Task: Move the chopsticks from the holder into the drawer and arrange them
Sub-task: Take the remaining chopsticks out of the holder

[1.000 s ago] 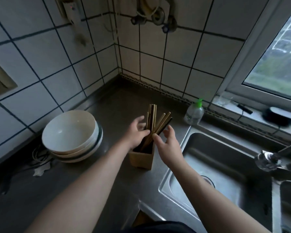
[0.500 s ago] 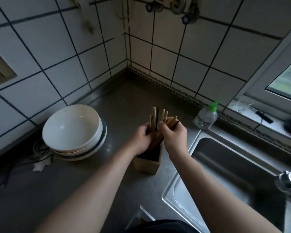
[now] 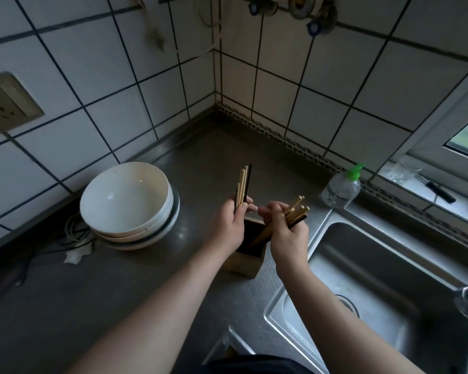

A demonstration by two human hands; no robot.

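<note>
**Chopsticks gripped in two bunches, none in a drawer yet**

Steel counter [image 3: 200, 157] runs into a tiled corner. Sink [image 3: 389, 265] at right, stack of white bowls [image 3: 125, 201] at left. No drawer plainly in view.

Wooden holder [image 3: 247, 261] stands on the counter between bowls and sink.

Left hand [image 3: 227, 228] is curled round the left bunch of chopsticks [image 3: 242, 184]. The bunch is upright, one black stick among pale ones. Its lower ends are hidden behind the hand, so I cannot tell whether they are clear of the holder.

Right hand [image 3: 288, 236] is curled round the right bunch of chopsticks [image 3: 296, 210]. This bunch tilts to the right, with its lower ends inside the holder.

Judgement: early stage. Grip made, lift-out in hand. Left to do: clear the holder, carry to the drawer, lay down, arrange.
</note>
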